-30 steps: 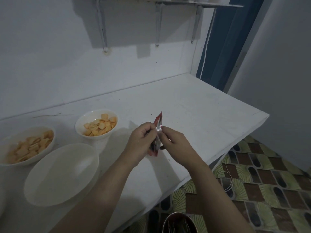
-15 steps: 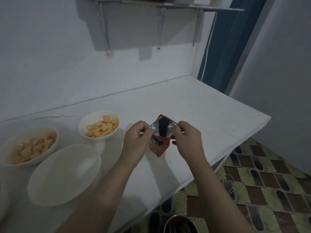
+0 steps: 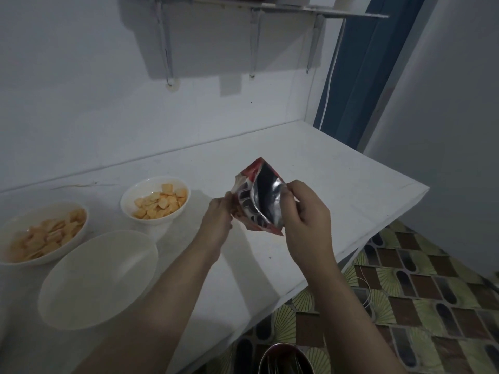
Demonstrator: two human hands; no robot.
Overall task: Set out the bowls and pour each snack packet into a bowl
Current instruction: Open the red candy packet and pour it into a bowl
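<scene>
A red snack packet (image 3: 258,197) is held above the white table (image 3: 337,184), its top pulled wide so the silver lining shows. My left hand (image 3: 217,218) pinches its left edge and my right hand (image 3: 305,214) pinches its right edge. An empty white bowl (image 3: 98,278) sits at the front left. Behind it a small white bowl (image 3: 155,199) holds orange crackers, and another white bowl (image 3: 40,230) at the far left also holds crackers.
The table's right edge drops to a patterned tile floor (image 3: 432,306). A round metal container (image 3: 286,359) stands on the floor below the front edge. A metal shelf (image 3: 270,9) hangs on the wall above. A blue door frame (image 3: 348,76) is at the back right.
The packet went from a flat, closed strip between my fingers to pulled wide open. My hands moved apart and the packet rose slightly.
</scene>
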